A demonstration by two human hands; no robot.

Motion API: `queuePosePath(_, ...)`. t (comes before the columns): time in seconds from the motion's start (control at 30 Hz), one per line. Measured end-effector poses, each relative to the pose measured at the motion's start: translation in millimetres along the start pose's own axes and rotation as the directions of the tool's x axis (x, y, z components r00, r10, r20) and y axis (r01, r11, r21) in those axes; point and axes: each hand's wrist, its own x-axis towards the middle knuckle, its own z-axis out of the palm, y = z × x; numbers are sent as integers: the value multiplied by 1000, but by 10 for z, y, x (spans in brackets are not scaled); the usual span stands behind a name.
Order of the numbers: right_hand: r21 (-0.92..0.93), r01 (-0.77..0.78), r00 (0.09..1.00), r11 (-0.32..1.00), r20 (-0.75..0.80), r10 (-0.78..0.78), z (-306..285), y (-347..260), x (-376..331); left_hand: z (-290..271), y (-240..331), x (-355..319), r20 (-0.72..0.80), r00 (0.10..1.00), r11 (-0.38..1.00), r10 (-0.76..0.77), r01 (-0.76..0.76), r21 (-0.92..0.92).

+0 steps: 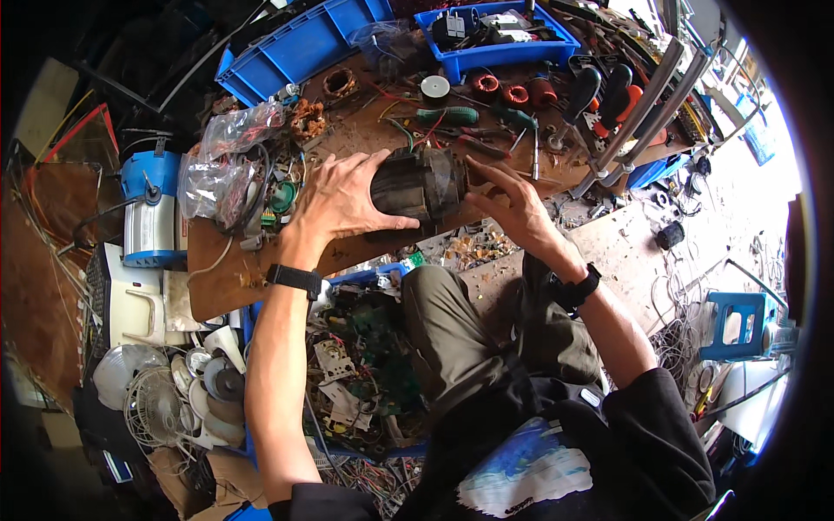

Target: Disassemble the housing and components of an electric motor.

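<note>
Black shirt [530, 464], fingers [368, 162] around dark motor [413, 187], workbench [234, 278]

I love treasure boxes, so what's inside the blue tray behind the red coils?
The blue tray holds black parts and white parts; whatever lies beneath them is covered.

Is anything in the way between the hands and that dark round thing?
Nothing visible is: the left hand is right against the left end of the dark ribbed cylinder, and the right hand is right by its other end.
</note>
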Motion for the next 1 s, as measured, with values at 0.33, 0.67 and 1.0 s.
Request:
queuePosePath(0.33, 267, -58, 997, 962, -41, 72, -29, 143, 167, -442, -123, 486, 224, 972, 978, -71, 111, -175)
queuePosePath(0.67, 509, -287, 947, 812, 24, 320, 229, -135, 41, -450, -376, 865, 369, 928, 845, -54, 240, -478)
queuePosePath(1.0, 579, -359, 917, 732, 72, 392, 441, -266, 286, -382, -467, 968, 364, 931, 824, -10, 214, -525)
